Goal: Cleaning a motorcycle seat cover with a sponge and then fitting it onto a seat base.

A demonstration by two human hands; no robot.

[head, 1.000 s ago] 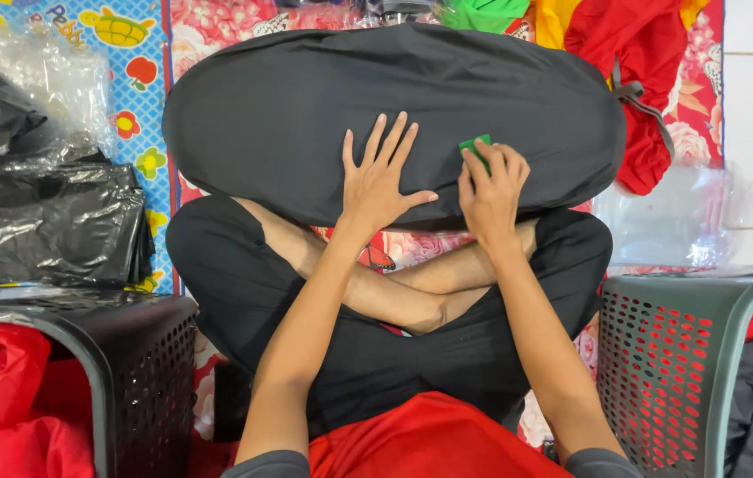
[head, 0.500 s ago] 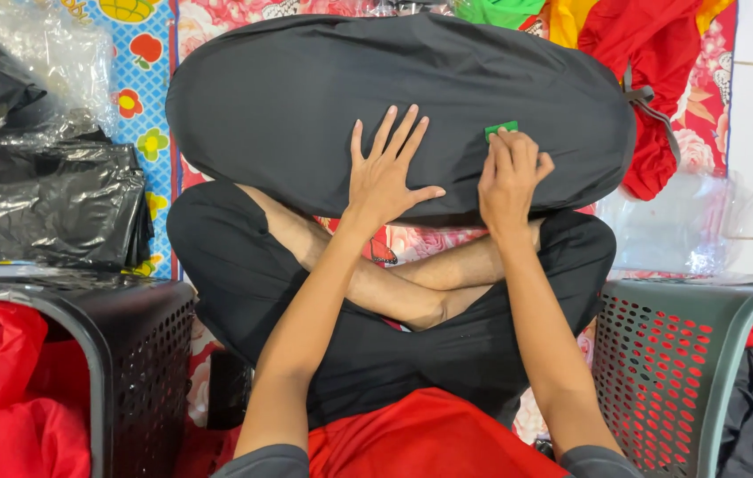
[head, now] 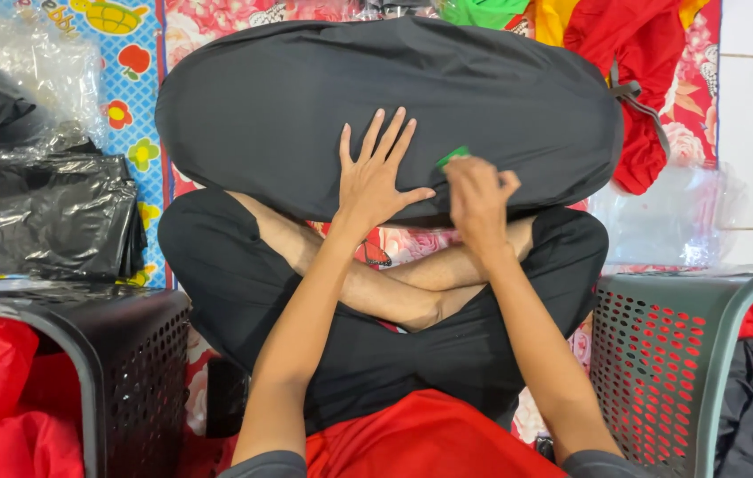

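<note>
Across crossed legs, smooth black oval cover [head: 323, 97]

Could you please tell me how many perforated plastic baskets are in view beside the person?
2. A dark basket stands at the lower left, holding red cloth. A grey-green basket stands at the lower right, with dark and red cloth inside. Both are cut off by the frame; others may lie outside it.

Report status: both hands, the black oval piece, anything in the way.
Left hand flat, fingers spread, on the black oval fabric piece. Right hand closed on a small green object at its near edge. Nothing lies on the piece besides the hands.
</note>
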